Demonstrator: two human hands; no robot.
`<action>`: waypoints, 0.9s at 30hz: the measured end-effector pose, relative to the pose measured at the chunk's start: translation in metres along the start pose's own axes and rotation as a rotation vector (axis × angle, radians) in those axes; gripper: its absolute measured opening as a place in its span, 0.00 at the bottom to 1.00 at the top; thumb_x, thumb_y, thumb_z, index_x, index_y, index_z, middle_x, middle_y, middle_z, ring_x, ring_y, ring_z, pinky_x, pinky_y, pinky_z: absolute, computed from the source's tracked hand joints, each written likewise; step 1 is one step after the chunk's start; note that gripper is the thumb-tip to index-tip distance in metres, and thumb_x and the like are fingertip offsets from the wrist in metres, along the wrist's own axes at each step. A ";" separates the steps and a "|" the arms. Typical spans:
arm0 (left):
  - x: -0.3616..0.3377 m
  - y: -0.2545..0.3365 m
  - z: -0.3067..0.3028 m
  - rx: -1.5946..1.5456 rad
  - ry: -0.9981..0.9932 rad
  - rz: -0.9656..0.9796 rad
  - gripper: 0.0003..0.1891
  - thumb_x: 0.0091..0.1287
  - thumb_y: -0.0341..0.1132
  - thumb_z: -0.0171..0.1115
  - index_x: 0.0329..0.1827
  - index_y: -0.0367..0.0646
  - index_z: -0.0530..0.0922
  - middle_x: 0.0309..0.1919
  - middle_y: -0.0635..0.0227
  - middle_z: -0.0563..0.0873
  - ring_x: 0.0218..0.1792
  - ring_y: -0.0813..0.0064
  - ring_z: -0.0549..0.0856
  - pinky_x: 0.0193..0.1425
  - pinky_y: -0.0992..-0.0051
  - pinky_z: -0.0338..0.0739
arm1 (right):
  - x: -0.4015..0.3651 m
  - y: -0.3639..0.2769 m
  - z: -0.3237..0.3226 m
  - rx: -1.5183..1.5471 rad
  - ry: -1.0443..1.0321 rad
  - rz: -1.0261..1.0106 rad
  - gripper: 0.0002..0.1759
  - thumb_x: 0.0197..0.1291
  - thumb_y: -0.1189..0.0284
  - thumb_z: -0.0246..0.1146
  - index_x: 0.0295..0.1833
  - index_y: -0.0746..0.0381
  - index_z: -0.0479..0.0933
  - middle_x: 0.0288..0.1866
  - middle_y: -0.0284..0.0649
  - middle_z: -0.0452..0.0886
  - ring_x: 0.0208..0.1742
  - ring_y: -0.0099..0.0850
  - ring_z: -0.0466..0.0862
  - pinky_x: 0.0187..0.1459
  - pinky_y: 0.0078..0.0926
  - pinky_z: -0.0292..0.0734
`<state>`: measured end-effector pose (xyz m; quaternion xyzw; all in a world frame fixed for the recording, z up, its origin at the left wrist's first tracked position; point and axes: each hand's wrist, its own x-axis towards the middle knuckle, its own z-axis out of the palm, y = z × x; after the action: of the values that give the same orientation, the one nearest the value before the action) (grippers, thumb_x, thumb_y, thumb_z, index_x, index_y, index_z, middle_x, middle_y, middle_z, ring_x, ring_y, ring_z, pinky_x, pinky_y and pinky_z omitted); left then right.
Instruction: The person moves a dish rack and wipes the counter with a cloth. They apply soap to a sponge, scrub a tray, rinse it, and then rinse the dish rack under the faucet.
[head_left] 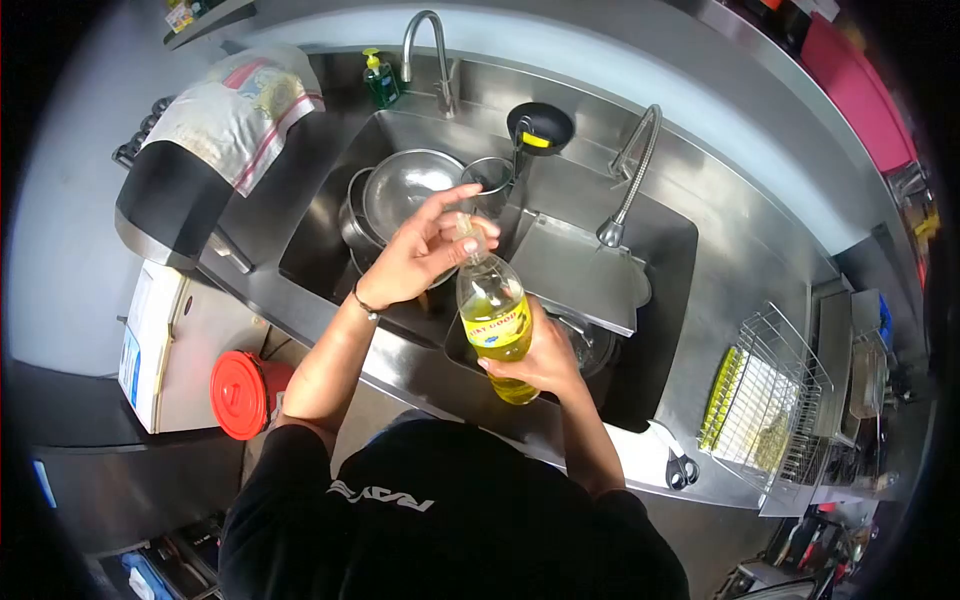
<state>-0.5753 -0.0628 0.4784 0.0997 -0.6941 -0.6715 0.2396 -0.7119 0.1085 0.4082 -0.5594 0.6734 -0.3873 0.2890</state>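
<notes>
A clear plastic bottle [495,322] with yellow liquid and a yellow label is held tilted over the front of the sink. Its lower half is wrapped by the fingers of my right hand [548,355]. At the bottle's top, my left hand [425,248] has thumb and fingers closed around the neck end; whether a cap sits there I cannot make out. Beyond my left hand, a metal bowl [410,190] and a glass-like cup [488,176] rest in the left basin. A metal tray [570,268] lies across the right basin, beside the bottle.
Two faucets, a tall one [440,60] and a coiled-neck one [640,160], rise behind the basins. A green soap bottle [380,82] and a small black pan [553,122] stand at the back. Rightward are scissors [682,470] and a wire rack [775,385]. A red bucket [240,395] is leftward.
</notes>
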 end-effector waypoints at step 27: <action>0.028 -0.010 -0.014 -0.405 0.247 -0.057 0.13 0.69 0.38 0.54 0.42 0.35 0.78 0.11 0.76 0.68 0.13 0.85 0.69 0.21 0.81 0.69 | 0.053 0.010 0.026 0.423 -0.271 -0.133 0.50 0.32 0.58 0.76 0.62 0.63 0.60 0.49 0.44 0.78 0.52 0.35 0.79 0.56 0.31 0.69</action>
<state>-0.5951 -0.0885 0.4737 0.1506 -0.5075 -0.7862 0.3188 -0.7068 0.0527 0.3881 -0.5763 0.4944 -0.4592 0.4610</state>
